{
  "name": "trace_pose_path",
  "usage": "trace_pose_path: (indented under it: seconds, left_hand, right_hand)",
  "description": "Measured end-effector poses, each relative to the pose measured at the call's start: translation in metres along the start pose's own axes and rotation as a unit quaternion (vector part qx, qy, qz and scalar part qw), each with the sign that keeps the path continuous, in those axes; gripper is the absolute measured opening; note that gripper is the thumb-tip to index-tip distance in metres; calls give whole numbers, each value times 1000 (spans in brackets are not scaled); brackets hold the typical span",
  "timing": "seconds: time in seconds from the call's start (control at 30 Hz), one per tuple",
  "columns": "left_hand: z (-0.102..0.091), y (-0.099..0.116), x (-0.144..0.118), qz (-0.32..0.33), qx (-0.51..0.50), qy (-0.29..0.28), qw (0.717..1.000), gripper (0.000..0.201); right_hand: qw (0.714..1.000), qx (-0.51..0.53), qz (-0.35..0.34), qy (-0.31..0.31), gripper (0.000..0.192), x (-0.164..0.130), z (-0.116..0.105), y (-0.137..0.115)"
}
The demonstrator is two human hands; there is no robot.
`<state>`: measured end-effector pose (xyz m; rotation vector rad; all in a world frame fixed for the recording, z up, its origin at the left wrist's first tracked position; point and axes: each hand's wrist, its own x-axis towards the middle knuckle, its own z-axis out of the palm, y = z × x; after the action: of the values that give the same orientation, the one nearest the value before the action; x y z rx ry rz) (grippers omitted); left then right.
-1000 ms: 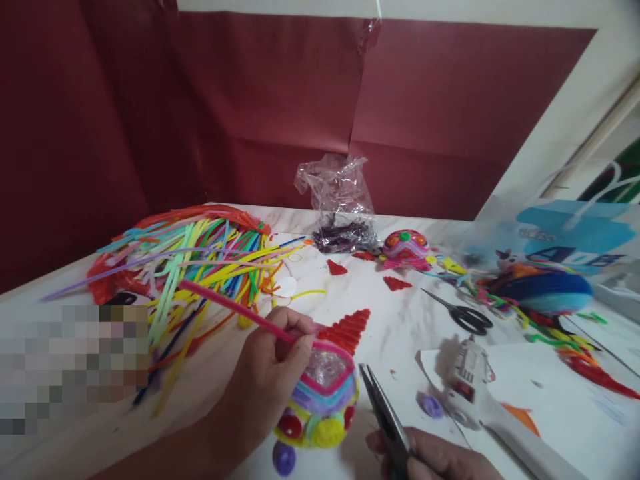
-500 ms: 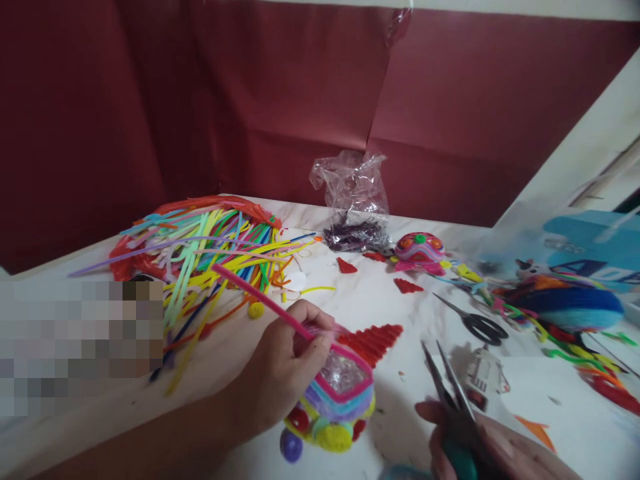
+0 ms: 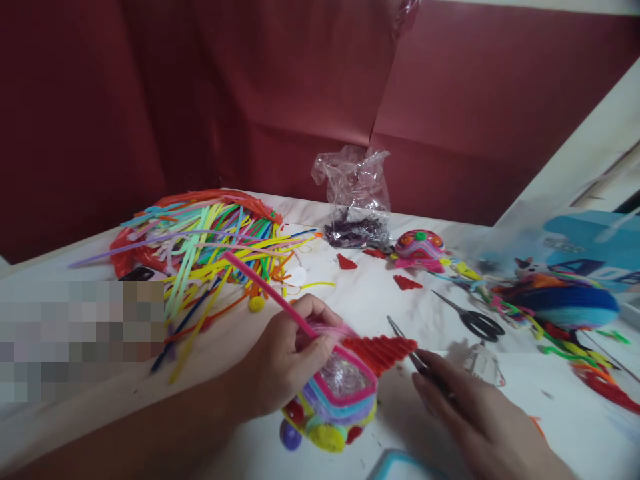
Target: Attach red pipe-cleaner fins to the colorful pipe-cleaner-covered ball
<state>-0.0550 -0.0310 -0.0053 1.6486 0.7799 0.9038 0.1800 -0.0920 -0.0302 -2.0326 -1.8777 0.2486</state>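
Pinching a pink chenille stem (image 3: 265, 287) at the edge of a striped, chenille-covered figure (image 3: 345, 399), left hand (image 3: 295, 353) closed, with needle-nose pliers (image 3: 420, 363) in the right hand (image 3: 465, 397).

The figure sits between the hands, just below the left thumb. Right fingers wrap the pliers, whose tips meet the figure's red ribbed wedge (image 3: 384, 355); whether they grip it, I cannot tell. Beyond the left hand spreads a multicoloured chenille pile (image 3: 220, 240); beyond the right lie black-handled scissors (image 3: 483, 325).
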Motion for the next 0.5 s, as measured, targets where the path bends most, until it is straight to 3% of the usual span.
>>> trace_pose_path:
  seconds: [0.1,0.3,0.5]
  left_hand:
    - [-3,-2,0,13,10,-12,1000,10]
    - [-6,-5,3,27,-7,-35,999,13]
    - [-9,-6,6,21,-38,-47,998,14]
  right_hand:
    - [987,-126,-1,-98,34,13,0,-22]
    - [976,-183,-9,-119,22,26,5,-53]
    - [970,-198,-55,-134,21,31,12,-59]
